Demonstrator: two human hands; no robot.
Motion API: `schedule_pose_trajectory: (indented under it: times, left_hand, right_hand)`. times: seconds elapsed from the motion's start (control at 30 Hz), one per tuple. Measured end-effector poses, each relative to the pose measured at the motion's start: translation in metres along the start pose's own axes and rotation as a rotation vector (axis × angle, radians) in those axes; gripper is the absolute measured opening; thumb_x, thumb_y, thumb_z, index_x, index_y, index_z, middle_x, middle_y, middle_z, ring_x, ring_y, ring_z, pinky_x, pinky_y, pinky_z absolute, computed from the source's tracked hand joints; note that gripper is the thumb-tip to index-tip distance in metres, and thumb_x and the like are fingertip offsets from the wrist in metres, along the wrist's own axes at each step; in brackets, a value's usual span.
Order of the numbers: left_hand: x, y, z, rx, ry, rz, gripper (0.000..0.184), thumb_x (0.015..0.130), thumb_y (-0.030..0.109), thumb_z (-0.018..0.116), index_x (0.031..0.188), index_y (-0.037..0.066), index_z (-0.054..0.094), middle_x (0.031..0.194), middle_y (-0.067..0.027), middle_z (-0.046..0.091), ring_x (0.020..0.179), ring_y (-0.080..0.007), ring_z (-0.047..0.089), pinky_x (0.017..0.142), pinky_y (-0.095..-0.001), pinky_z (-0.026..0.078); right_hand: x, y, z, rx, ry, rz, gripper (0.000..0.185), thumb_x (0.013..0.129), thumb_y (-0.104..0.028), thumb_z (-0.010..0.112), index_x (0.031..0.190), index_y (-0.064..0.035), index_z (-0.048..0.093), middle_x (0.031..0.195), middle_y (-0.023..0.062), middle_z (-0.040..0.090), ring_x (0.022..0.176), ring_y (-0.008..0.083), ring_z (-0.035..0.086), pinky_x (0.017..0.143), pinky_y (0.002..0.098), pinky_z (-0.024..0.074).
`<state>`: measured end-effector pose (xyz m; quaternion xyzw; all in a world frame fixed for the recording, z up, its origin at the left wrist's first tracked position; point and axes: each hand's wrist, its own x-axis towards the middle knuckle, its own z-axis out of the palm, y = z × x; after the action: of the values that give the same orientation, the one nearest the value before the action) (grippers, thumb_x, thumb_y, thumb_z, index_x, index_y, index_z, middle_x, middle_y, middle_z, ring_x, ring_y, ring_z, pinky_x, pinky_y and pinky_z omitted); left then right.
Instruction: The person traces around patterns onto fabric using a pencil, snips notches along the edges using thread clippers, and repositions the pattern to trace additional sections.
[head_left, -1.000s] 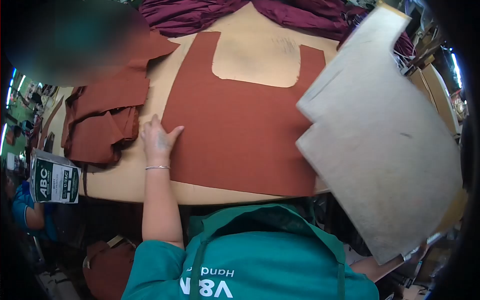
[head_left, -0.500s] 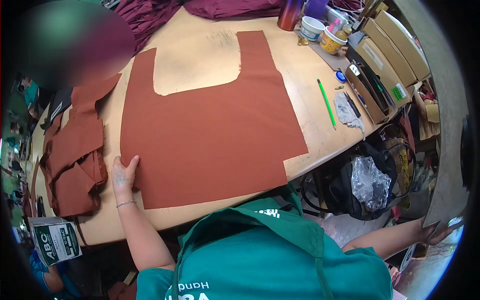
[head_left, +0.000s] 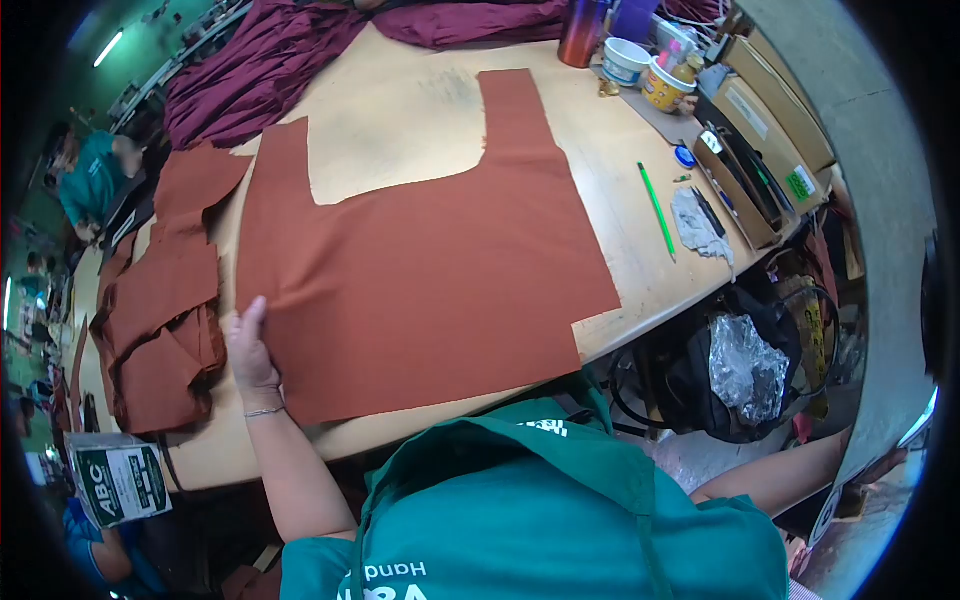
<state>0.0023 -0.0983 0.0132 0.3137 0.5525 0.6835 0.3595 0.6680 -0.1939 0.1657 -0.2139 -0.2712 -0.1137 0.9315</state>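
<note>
A rust-brown cloth piece (head_left: 420, 280) with a square cut-out at its far side lies on the table. My left hand (head_left: 252, 350) is at its left edge, thumb on top and fingers closed around the edge. Creases run across the cloth from that spot. My right arm (head_left: 775, 475) reaches out to the far right, where my right hand (head_left: 882, 467) is mostly hidden behind a grey curved surface (head_left: 880, 330); its fingers do not show clearly. Left of my left hand lies a pile of brown cloth pieces (head_left: 165, 330).
Maroon cloth (head_left: 260, 80) is heaped at the back. A green pencil (head_left: 656, 210), a grey rag (head_left: 698, 225), tubs (head_left: 668, 88) and cardboard boxes (head_left: 770, 130) are on the right. A black bag (head_left: 690, 390) sits below the table edge. A person (head_left: 95, 180) is at far left.
My left hand has shifted slightly up along the cloth's edge, and creases have appeared there. The cloth's left part has moved a little. The large blurred shape at upper left is gone.
</note>
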Motion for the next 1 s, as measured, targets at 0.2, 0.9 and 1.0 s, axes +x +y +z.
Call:
schedule_pose_trajectory:
  times: [0.2, 0.9, 1.0]
  left_hand:
    - [-0.036, 0.095, -0.031, -0.047, 0.160, 0.302, 0.026, 0.083, 0.015, 0.054, 0.106, 0.002, 0.055, 0.106, -0.0072, 0.057, 0.092, -0.0174, 0.056, 0.082, -0.0325, 0.045]
    - [-0.543, 0.107, -0.415, 1.946, 1.808, -0.402, 0.027, 0.084, 0.021, 0.053, 0.102, 0.002, 0.059, 0.105, -0.0140, 0.058, 0.094, -0.0257, 0.056, 0.085, -0.0348, 0.044]
    - [-0.570, 0.088, -0.415, 1.940, 1.821, -0.563, 0.027, 0.085, 0.022, 0.053, 0.102, 0.002, 0.060, 0.105, -0.0150, 0.058, 0.094, -0.0269, 0.056, 0.085, -0.0351, 0.044]
  right_hand:
    - [-0.046, 0.023, -0.002, 0.104, -0.166, 0.253, 0.044, 0.075, -0.016, 0.055, 0.113, 0.0044, 0.047, 0.111, 0.0174, 0.053, 0.104, 0.0277, 0.051, 0.093, 0.0416, 0.0379]
    - [-0.266, 0.214, 0.082, -0.410, -1.512, 1.650, 0.039, 0.074, -0.006, 0.060, 0.110, 0.0042, 0.050, 0.097, 0.0102, 0.061, 0.081, 0.0144, 0.061, 0.074, 0.0257, 0.0481]
    - [-0.264, 0.220, 0.084, -0.510, -1.528, 1.641, 0.039, 0.074, -0.006, 0.060, 0.110, 0.0038, 0.050, 0.096, 0.0099, 0.062, 0.078, 0.0147, 0.061, 0.072, 0.0263, 0.0487]
